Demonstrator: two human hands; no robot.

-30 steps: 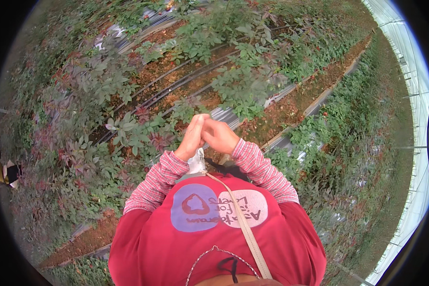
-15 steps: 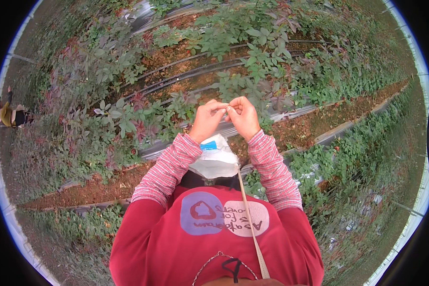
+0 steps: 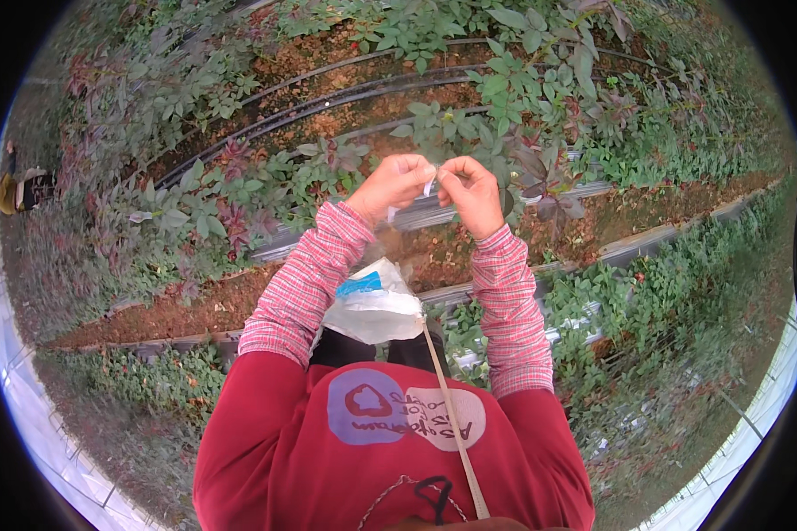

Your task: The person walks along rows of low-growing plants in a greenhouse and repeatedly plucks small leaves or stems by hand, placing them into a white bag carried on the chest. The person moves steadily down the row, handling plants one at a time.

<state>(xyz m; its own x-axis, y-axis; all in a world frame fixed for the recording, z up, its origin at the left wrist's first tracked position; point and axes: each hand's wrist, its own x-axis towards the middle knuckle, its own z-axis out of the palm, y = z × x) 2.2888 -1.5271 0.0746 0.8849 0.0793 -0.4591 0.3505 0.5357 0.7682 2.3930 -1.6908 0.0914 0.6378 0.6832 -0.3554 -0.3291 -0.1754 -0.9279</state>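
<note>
My left hand (image 3: 393, 187) and my right hand (image 3: 472, 196) are raised in front of me, their fingertips almost meeting. Between the left thumb and fingers is a small thin white strip (image 3: 429, 186), with its lower end hanging out. The right thumb and forefinger are pinched together beside it; whatever they hold is too small to make out. Below the hands, at my waist, hangs a white bag (image 3: 376, 320) with a blue patch, on a pale strap (image 3: 452, 411) that crosses my red shirt. Leafy stems (image 3: 505, 80) stand just beyond my fingers.
Rows of green and dark-red plants run on both sides. Black irrigation pipes (image 3: 328, 103) cross the brown soil ahead. A soil path (image 3: 593, 232) edged with silvery plastic sheeting (image 3: 646, 250) runs across in front of me. Another person (image 3: 9, 190) is at the far left.
My fingertips have drawn slightly apart, and a white strip now shows at the left fingers. The plants and the bag have shifted in view.
</note>
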